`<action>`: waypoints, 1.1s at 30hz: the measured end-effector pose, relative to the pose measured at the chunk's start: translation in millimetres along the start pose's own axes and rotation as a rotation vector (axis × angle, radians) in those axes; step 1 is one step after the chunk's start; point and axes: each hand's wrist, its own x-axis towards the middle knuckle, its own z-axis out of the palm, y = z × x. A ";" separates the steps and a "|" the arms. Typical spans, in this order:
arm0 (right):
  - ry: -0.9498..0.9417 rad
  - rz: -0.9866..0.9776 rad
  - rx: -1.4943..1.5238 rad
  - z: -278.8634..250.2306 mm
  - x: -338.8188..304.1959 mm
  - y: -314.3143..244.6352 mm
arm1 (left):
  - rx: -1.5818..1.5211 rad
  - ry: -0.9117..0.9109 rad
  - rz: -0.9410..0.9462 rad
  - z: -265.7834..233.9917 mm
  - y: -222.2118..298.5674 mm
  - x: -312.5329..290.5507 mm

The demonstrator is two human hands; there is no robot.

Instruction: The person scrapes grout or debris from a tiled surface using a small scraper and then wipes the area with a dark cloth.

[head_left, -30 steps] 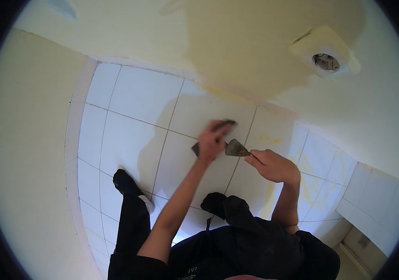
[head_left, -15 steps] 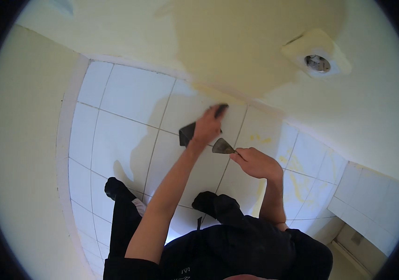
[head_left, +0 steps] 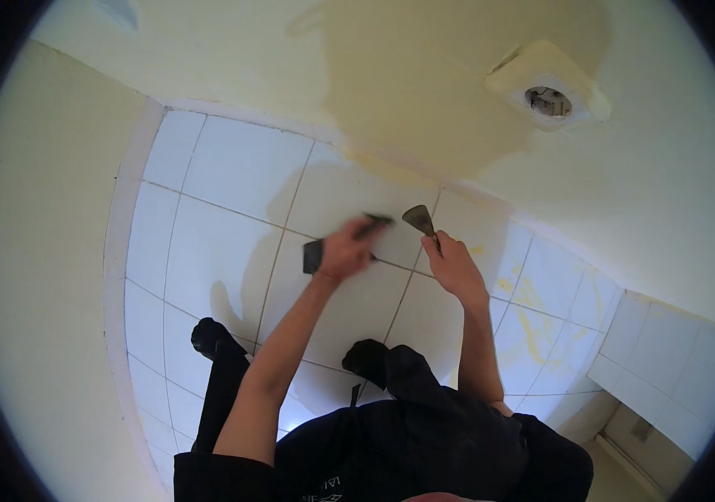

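Observation:
My left hand (head_left: 347, 253), slightly blurred, is closed over a dark flat piece (head_left: 313, 257) that sticks out on both sides of the palm. Whether this is cloth or an abrasive sheet I cannot make out. It lies low over the white floor tiles (head_left: 232, 226), and the hand hides its middle. To the right, my right hand (head_left: 458, 266) grips a putty knife (head_left: 418, 219) by its handle. The flared, dull metal blade points up and to the left, apart from my left hand.
A cream wall (head_left: 424, 75) rises beyond the tiles, with a round open box (head_left: 548, 102) in a pale square surround. Yellow smears (head_left: 533, 330) mark the tiles on the right. A side wall (head_left: 48, 251) stands at left. My dark-socked feet (head_left: 366, 360) rest on the floor.
My left hand has moved back toward me and a little left with the dark piece. My right hand has gone farther forward, and the putty knife's blade now points more steeply away from me.

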 end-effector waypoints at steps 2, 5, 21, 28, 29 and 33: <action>0.021 0.045 0.033 14.1 10.9 9.8 | 0.147 0.300 -0.216 -21.0 -20.9 15.0; 0.068 -0.026 -0.108 51.3 36.2 19.5 | 0.272 0.386 -0.344 -44.4 -54.2 28.7; 0.094 -0.065 -0.223 105.7 94.1 -41.0 | 0.311 0.341 -0.394 -40.7 -64.2 29.4; 0.010 -0.030 -0.246 92.3 96.0 -54.6 | 0.292 0.337 -0.408 -41.3 -64.4 30.2; 0.010 -0.029 -0.248 92.4 96.4 -53.1 | 0.285 0.339 -0.403 -41.5 -64.1 30.1; 0.009 -0.023 -0.237 92.1 97.7 -55.1 | 0.297 0.345 -0.394 -40.6 -64.8 29.8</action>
